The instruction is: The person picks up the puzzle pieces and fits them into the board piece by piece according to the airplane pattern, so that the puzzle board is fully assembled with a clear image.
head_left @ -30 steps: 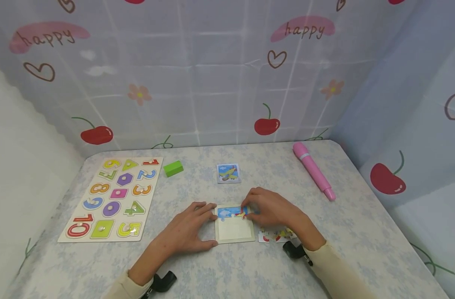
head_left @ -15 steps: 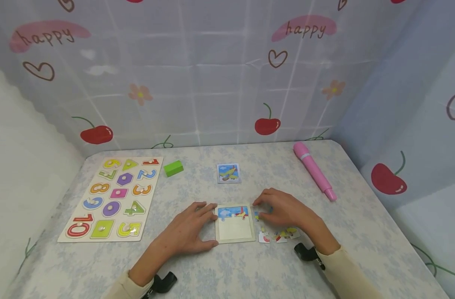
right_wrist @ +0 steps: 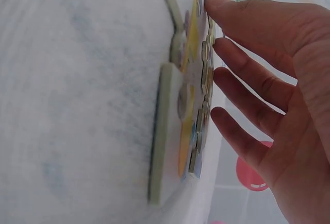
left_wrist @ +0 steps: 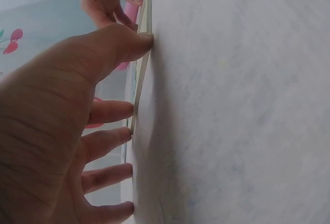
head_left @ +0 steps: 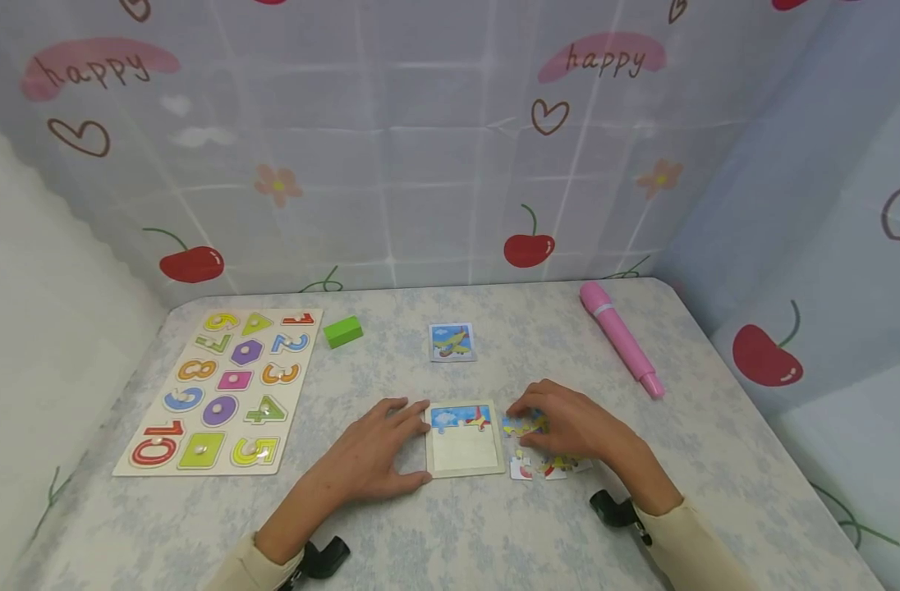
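The puzzle tray [head_left: 465, 454] lies flat on the table, a strip of blue-sky puzzle pieces [head_left: 457, 417] along its top. My left hand [head_left: 372, 451] steadies the tray's left edge, thumb and fingertips against its rim with the fingers fairly straight; in the left wrist view the thumb [left_wrist: 139, 44] touches that rim. To the right of the tray, my right hand [head_left: 576, 423] is over loose jigsaw pieces [head_left: 542, 466]. In the right wrist view its extended fingers [right_wrist: 247, 92] reach down to the pieces [right_wrist: 193, 95], partly covering them; none is visibly lifted.
A picture card of an airplane [head_left: 452, 342] lies behind the tray. A number-and-shape board [head_left: 221, 394] is at the left, with a green block [head_left: 342, 332] near its corner. A pink pen-shaped stick [head_left: 622, 338] lies at the back right. A patterned curtain [head_left: 435, 148] stands behind the table.
My right hand has left the top right corner of the tray and moved right to the loose pieces, uncovering the red-marked piece in the tray. My left hand stays in place.
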Demonstrator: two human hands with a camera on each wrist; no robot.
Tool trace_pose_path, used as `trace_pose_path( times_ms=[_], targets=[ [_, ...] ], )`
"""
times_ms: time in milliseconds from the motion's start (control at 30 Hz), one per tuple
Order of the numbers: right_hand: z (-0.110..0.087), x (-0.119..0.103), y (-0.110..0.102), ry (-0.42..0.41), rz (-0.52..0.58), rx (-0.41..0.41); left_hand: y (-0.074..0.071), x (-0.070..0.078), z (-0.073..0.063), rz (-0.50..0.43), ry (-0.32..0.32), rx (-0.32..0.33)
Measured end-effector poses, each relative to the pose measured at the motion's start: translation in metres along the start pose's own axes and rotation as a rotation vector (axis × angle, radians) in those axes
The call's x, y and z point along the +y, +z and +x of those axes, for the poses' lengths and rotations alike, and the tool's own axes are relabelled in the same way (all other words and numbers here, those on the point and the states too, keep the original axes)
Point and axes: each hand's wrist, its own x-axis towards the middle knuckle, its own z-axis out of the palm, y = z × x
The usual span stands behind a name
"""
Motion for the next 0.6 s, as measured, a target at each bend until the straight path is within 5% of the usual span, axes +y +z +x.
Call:
trace_pose_path(
  times_ms=[600],
  targets=[
    [0.0020, -0.0036, -0.0020, 0.017, -0.024, 0.027, -0.0024, -0.0019, -0.0016, -0.053, -0.003, -0.019]
  ],
)
